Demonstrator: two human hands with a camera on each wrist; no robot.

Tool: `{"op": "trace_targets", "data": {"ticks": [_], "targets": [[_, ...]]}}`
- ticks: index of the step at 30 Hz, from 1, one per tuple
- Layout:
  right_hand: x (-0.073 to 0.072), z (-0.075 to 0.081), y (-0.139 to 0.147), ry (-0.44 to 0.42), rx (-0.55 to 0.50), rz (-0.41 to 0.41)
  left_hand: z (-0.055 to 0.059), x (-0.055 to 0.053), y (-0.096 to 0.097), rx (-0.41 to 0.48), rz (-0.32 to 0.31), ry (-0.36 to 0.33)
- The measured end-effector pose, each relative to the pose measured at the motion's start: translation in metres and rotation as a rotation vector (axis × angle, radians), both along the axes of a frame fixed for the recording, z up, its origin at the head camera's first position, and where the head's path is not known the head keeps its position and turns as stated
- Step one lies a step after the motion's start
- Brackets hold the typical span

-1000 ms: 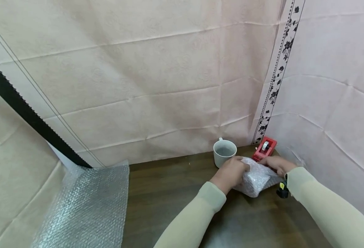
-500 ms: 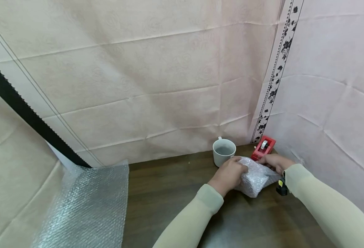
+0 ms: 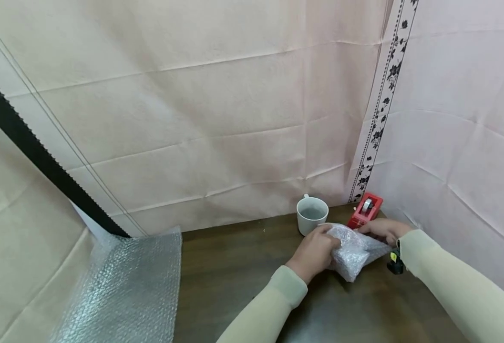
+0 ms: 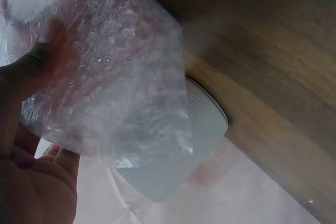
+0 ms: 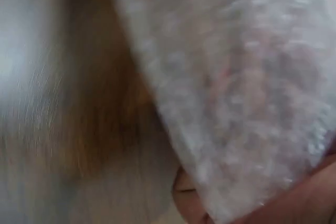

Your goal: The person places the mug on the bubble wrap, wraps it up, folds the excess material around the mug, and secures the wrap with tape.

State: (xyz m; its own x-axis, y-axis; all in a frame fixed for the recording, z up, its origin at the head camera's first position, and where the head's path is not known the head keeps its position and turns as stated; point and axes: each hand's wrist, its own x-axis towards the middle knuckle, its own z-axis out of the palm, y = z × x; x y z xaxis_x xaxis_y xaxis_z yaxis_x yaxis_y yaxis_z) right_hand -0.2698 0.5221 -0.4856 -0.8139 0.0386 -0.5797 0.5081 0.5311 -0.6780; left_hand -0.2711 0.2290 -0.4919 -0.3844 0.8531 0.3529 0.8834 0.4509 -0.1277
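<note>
A bundle of bubble wrap (image 3: pixel 349 251) is held between both hands over the right part of the table. My left hand (image 3: pixel 315 252) grips its left side, with the thumb (image 4: pixel 51 32) on the near face in the left wrist view. Through the layers of wrap (image 4: pixel 126 61), something pinkish with a whitish round patch shows; what it is I cannot tell. My right hand (image 3: pixel 382 230) pinches the wrap's tapering right end, and fingers (image 5: pixel 191 199) show at that pointed corner in the right wrist view. A pale ribbed mug (image 4: pixel 202 116) stands behind the bundle.
The same mug (image 3: pixel 305 225) stands by the back cloth wall, beside my left hand. A red tape dispenser (image 3: pixel 365 210) sits in the back right corner. A large bubble wrap sheet (image 3: pixel 127 290) covers the table's left side. A black device (image 3: pixel 395 264) is at my right wrist.
The bundle has tilted slightly and come a little nearer, and its right end is drawn out into a flatter taper. Both hands keep their hold; the head view has shifted slightly.
</note>
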Motion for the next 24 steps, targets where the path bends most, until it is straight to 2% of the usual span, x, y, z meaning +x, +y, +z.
{"op": "trace_targets", "data": {"ticks": [2, 4, 9, 11, 13, 17, 24], "targets": [[0.004, 0.000, 0.004, 0.006, -0.030, 0.021, -0.001, 0.000, -0.001, 0.002, 0.011, -0.027], [0.007, -0.002, 0.007, 0.024, -0.104, 0.008, 0.001, -0.002, -0.002, -0.002, 0.024, -0.047], [0.014, -0.005, 0.012, -0.018, -0.438, -0.085, 0.008, -0.005, -0.007, -0.034, 0.016, -0.112], [0.017, -0.003, 0.012, -0.050, -0.505, -0.120, 0.011, -0.005, -0.009, -0.048, 0.002, -0.119], [0.019, -0.001, 0.013, -0.052, -0.508, -0.133, 0.013, -0.005, -0.011, -0.058, -0.010, -0.121], [0.020, 0.002, 0.008, -0.042, -0.463, -0.211, 0.018, -0.003, -0.015, -0.071, -0.006, -0.152], [0.020, 0.000, -0.003, -0.008, -0.405, -0.317, 0.020, 0.002, -0.015, -0.114, -0.012, -0.173]]}}
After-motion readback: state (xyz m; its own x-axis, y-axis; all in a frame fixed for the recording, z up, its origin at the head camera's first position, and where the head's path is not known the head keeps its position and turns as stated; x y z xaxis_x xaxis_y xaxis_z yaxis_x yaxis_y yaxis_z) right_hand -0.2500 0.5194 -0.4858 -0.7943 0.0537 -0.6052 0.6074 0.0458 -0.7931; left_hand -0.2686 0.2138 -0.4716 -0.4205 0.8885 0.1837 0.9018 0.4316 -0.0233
